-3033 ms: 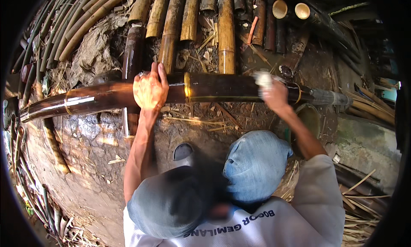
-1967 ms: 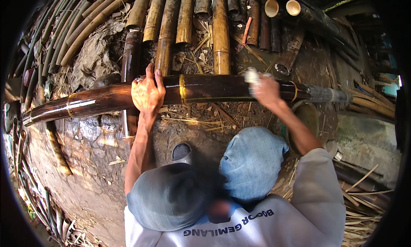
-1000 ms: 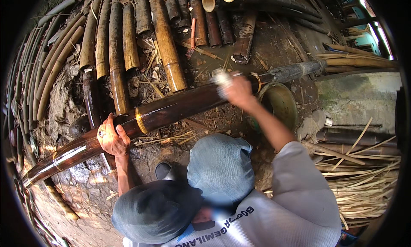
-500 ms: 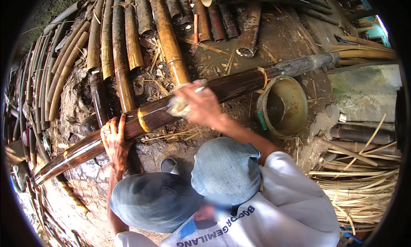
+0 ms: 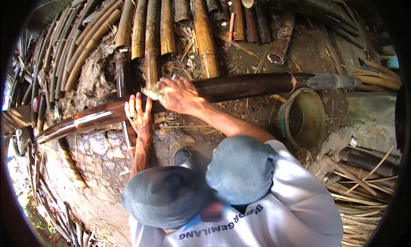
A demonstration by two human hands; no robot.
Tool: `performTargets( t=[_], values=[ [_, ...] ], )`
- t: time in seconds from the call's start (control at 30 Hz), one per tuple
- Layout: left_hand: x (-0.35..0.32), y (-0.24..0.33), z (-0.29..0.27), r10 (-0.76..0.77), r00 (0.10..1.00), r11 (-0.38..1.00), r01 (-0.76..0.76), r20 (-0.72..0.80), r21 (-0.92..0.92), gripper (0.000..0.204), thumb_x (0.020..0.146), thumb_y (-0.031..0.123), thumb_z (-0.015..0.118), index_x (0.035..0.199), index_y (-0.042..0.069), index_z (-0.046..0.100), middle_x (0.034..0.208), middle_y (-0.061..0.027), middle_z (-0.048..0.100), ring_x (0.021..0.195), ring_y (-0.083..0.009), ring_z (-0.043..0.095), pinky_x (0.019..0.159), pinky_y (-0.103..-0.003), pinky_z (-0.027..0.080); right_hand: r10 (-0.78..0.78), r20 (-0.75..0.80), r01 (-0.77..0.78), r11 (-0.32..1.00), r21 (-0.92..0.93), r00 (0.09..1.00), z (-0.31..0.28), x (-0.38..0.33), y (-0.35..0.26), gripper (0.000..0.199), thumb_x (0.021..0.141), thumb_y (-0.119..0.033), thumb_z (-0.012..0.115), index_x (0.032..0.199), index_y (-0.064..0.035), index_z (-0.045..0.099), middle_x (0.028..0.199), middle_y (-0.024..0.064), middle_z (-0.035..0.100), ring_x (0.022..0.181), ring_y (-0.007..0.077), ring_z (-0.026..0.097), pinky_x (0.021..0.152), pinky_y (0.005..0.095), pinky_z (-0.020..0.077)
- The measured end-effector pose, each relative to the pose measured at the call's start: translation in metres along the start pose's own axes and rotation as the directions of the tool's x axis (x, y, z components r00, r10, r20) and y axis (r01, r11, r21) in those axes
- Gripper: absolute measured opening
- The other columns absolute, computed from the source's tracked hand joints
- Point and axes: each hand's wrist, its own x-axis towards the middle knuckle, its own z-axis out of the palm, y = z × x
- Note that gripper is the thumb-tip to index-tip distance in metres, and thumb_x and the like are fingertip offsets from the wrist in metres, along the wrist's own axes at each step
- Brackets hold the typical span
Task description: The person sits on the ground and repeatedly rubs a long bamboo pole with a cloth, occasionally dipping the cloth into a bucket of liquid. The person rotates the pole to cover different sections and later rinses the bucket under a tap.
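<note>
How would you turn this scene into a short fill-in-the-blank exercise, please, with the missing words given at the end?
1. The hand that holds a pale wad is the person's ____ one.
2. The left hand rests on a long dark pole made of ____.
3. Both knees are covered by ____ trousers.
4. The round bucket is to the ____ of both hands.

Missing words: right; bamboo; blue; right.
</note>
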Motion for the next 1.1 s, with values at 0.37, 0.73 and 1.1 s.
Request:
performTargets(
  t=[0.37,0.73,1.1],
  values=[
    [0.039,-0.036,-0.032,0.034,0.875,0.967,0.094,0.483,-0.238,0.112,0.047,0.028,0.095,0.146,0.011,0.047,0.132,-0.0131,0.054,0.126,-0.0344,0.050,0.111,-0.048,0.037,0.788,0.153,-0.666,0.592,-0.454,0.596,-0.169,-0.157,0.185,0.053,0.096,-0.052,0.060,0.105,0.0001,0.069,0.085,0.0221,0.071,0.076,0.0345,0.071,0.068,0.0496,0.0573],
    [0.038,-0.033,-0.043,0.030,0.868,0.972,0.090,0.496,-0.217,0.111,0.047,0.025,0.097,0.145,0.011,0.047,0.135,-0.0139,0.053,0.126,-0.0330,0.051,0.110,-0.047,0.038,0.310,0.303,-0.350,0.932,0.089,0.901,-0.053,-0.063,0.050,0.043,0.094,-0.032,0.061,0.134,-0.0150,0.057,0.101,0.0138,0.073,0.079,0.0337,0.071,0.079,0.0467,0.0577],
    [0.045,-0.045,-0.025,0.023,0.856,0.979,0.085,0.516,-0.185,0.115,0.045,0.037,0.094,0.147,0.015,0.047,0.131,-0.0098,0.056,0.123,-0.0342,0.053,0.105,-0.049,0.041,0.208,0.335,-0.217,0.976,-0.011,0.919,-0.002,-0.030,0.000,0.079,0.090,-0.017,0.060,0.161,-0.0085,0.026,0.163,0.0192,0.035,0.142,0.0337,0.046,0.116,0.0513,0.0406]
  ],
)
